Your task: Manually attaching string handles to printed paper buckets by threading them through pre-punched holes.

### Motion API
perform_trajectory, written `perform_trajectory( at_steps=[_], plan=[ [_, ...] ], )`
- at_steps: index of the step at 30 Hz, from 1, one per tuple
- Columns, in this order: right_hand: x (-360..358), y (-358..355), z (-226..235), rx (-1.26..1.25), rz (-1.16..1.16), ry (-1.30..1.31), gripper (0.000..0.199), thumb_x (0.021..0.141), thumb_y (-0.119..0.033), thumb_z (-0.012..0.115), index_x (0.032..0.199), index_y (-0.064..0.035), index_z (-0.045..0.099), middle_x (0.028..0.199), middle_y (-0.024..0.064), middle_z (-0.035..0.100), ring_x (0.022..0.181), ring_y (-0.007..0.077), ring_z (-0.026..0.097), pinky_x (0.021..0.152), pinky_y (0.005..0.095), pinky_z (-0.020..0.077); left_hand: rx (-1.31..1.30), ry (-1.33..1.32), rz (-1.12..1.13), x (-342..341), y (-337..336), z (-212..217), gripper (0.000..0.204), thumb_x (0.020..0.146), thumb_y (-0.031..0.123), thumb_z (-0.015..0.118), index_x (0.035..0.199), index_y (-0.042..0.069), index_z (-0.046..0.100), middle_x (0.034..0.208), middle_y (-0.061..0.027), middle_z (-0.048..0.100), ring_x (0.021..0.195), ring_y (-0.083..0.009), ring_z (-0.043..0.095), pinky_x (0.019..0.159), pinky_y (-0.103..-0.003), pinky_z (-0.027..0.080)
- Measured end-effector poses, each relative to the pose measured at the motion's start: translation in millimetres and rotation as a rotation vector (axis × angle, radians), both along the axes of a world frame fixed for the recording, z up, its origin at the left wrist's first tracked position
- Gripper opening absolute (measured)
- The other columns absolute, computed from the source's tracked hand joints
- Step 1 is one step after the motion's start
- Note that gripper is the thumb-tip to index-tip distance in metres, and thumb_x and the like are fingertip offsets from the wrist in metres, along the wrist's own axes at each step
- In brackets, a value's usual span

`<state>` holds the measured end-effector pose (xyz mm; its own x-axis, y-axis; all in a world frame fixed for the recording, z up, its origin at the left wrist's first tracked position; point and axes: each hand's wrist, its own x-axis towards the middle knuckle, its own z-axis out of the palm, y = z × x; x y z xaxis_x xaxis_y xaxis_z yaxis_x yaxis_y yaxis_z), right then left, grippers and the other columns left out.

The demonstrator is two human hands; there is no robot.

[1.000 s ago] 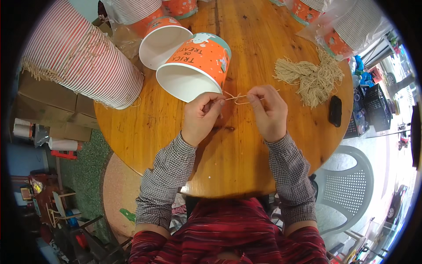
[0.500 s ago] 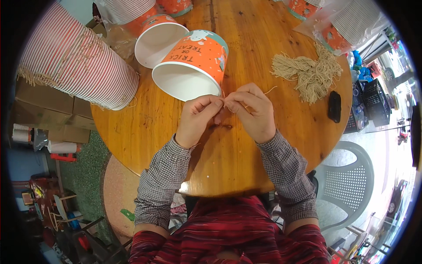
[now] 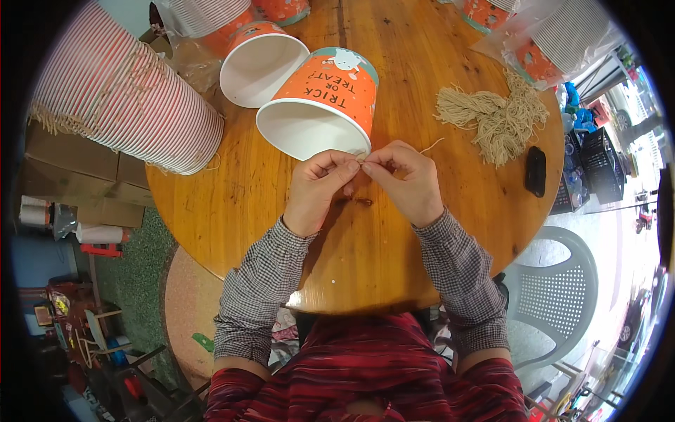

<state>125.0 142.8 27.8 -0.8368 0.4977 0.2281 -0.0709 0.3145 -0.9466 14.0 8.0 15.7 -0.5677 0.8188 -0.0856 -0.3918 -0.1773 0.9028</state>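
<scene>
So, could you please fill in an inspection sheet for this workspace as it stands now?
Surface: round wooden table, bare in front of the hands.
Job's things: orange paper bucket on its side, mouth toward the person; thin beige string pinched at its rim.
Clutter: second bucket on its side, big stack of striped cups, bundle of beige string, small black object, bagged cups.
Grippers: left hand and right hand fingertip to fingertip, both pinching the string.
Cables: nothing seen.
Surroundings: white plastic chair, cardboard boxes, green floor.
</scene>
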Motion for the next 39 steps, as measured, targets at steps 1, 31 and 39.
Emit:
perform_trajectory(
  at_steps=[1, 31, 39],
  plan=[
    [0.5, 0.1, 0.6, 0.0, -0.001, -0.001, 0.011, 0.084, -0.004, 0.069, 0.094, -0.0003, 0.068, 0.087, 0.0044, 0.06, 0.074, 0.0098, 0.059, 0.067, 0.0234, 0.0493, -0.005, 0.04, 0.034, 1.7, 1.5, -0.2, 0.013, 0.092, 0.01, 0.062, 0.099, 0.0, 0.065, 0.076, 0.0011, 0.06, 0.064, -0.0051, 0.052, 0.056, -0.02, 0.043],
    [3.3, -2.3, 8.3, 0.24, 0.053, 0.067, 0.01, 0.08, 0.004, 0.064, 0.089, -0.0004, 0.061, 0.082, 0.0052, 0.056, 0.074, 0.0137, 0.055, 0.068, 0.0248, 0.046, -0.052, 0.439, 0.022, -3.3, -4.5, 2.1, 0.006, 0.088, 0.0, 0.059, 0.093, -0.001, 0.063, 0.083, 0.0008, 0.058, 0.065, -0.0057, 0.051, 0.058, -0.021, 0.042],
    [0.3, -1.8, -5.0, -0.031, 0.065, 0.029, 0.01, 0.087, 0.003, 0.06, 0.097, 0.0003, 0.059, 0.091, 0.0031, 0.06, 0.084, 0.01, 0.059, 0.074, 0.0246, 0.0486, 0.085, -0.082, -0.219, -12.4, -3.5, -4.8, 0.011, 0.092, 0.009, 0.06, 0.097, 0.0, 0.064, 0.083, 0.0008, 0.061, 0.067, -0.005, 0.05, 0.06, -0.022, 0.043]
  ],
)
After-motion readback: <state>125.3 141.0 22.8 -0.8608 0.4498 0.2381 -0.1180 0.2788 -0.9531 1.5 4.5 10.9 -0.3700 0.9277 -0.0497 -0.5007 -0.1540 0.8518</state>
